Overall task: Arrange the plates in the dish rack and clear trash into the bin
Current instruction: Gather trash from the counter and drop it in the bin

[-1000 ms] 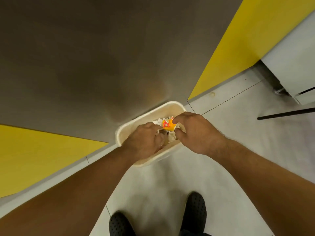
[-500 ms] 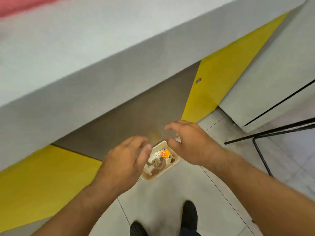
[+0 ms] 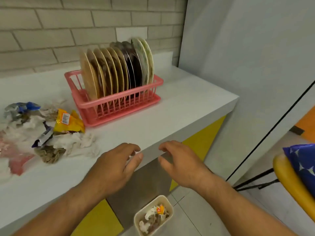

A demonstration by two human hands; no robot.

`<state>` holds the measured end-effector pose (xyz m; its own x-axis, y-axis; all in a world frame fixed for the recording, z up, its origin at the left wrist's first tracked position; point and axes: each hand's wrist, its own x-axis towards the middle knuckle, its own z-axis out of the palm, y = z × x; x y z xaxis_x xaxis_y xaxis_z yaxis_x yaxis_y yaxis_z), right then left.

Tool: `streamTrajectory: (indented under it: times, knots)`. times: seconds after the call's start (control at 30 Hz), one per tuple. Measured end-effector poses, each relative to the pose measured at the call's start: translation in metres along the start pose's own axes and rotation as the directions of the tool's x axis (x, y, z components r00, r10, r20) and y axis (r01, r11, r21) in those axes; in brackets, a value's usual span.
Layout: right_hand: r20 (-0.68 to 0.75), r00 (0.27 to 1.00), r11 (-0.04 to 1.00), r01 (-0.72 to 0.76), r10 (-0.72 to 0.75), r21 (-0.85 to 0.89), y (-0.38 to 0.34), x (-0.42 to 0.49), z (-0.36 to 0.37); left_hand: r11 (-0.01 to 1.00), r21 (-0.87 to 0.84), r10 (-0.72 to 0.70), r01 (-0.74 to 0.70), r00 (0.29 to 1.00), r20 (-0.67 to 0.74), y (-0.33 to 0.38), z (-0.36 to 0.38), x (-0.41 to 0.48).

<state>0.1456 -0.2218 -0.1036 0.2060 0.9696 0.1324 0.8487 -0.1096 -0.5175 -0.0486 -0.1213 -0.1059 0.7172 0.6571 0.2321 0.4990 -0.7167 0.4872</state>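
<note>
Grip empty, left hand (image 3: 115,166), right hand (image 3: 180,165) raised from bin (image 3: 136,218)

The rack (image 3: 119,109) is glossy pink plastic; the counter (image 3: 179,108) smooth and matt; at nine o'clock lie crumpled paper (image 3: 68,142) and shiny wrappers (image 3: 68,123).

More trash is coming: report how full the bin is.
Partly full: crumpled tissue and an orange wrapper lie in the bin.

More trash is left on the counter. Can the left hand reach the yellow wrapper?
Probably yes: the left hand is open above the counter, with only crumpled tissues lying between it and the yellow wrapper.
</note>
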Motion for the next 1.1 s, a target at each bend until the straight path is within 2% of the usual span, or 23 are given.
streamTrajectory:
  times: [0.23,0.4,0.57,0.73,0.9,1.1]
  knots:
    - [-0.027,1.000,1.000,0.009,-0.009,-0.007,-0.030,0.024,-0.001,1.000,0.025,-0.006,0.007,0.999,-0.036,-0.007,-0.028,0.009]
    - [0.064,0.997,0.999,0.035,-0.034,-0.020,-0.035,0.049,0.022,0.995,0.019,-0.096,0.098,0.991,-0.095,-0.028,-0.027,-0.004]
    - [0.141,0.987,0.997,0.082,-0.079,-0.011,-0.055,0.066,0.046,0.986,0.051,-0.147,0.158,0.974,-0.174,-0.057,-0.057,-0.007]
    - [0.159,0.984,0.996,0.089,-0.084,-0.023,-0.085,0.085,0.069,0.983,0.047,-0.163,0.175,0.967,-0.198,-0.095,-0.085,-0.005]
    - [0.169,0.985,0.998,0.031,-0.020,-0.059,-0.117,0.099,0.099,0.989,0.042,-0.131,0.139,0.978,-0.160,-0.131,-0.101,-0.007]
    - [0.157,0.979,0.979,-0.099,0.128,-0.179,-0.149,0.114,0.133,0.997,-0.033,-0.079,0.075,0.986,-0.150,-0.159,-0.120,-0.008]
